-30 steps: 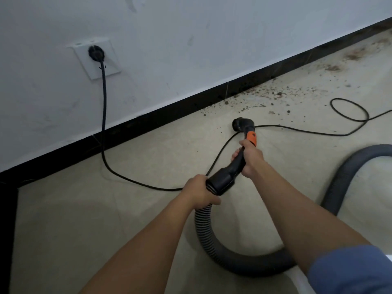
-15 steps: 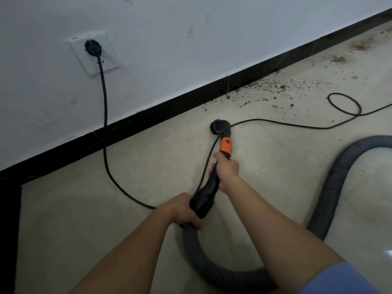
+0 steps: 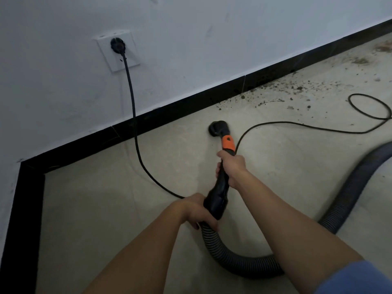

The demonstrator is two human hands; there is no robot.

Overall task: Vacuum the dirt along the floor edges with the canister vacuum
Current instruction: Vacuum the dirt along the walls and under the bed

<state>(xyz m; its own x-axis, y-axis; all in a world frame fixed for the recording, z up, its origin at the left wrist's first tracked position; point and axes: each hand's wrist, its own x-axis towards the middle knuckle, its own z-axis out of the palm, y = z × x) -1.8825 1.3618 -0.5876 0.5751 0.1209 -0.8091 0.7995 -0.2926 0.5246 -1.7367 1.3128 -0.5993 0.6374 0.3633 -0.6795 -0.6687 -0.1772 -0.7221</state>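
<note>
1. Centrally, my right hand [image 3: 232,166] is wrapped round the black tube [image 3: 218,194] of the vacuum, fingers curled about it just below the orange collar [image 3: 228,143].
2. My left hand [image 3: 198,211] grips lower down, where the wide end of the tube meets the ribbed grey hose [image 3: 233,259] — fingers closed round that joint.
3. Beyond the collar, the round black nozzle [image 3: 216,128] points down at the pale floor [image 3: 106,209]. It is near the black baseboard [image 3: 180,107] but not touching it; whether it rests on the floor I cannot tell.
4. Dirt [image 3: 297,88] — dark crumbs and specks — lies scattered along the foot of the baseboard to the right of the nozzle and apart from it, with browner patches toward the far right corner of the view.
5. From my left hand the hose curls down, passes under my right forearm and rises again to the right edge.
6. A black plug [image 3: 117,45] sits in a white socket [image 3: 131,58] on the white wall [image 3: 212,39]. Its cord [image 3: 135,128] hangs down, crosses the baseboard, runs over the floor and disappears behind my hands. A cord shows again beside the collar and trails right into a loose loop.
7. At lower right, a blue sleeve [image 3: 360,279] covers my right upper arm.
</note>
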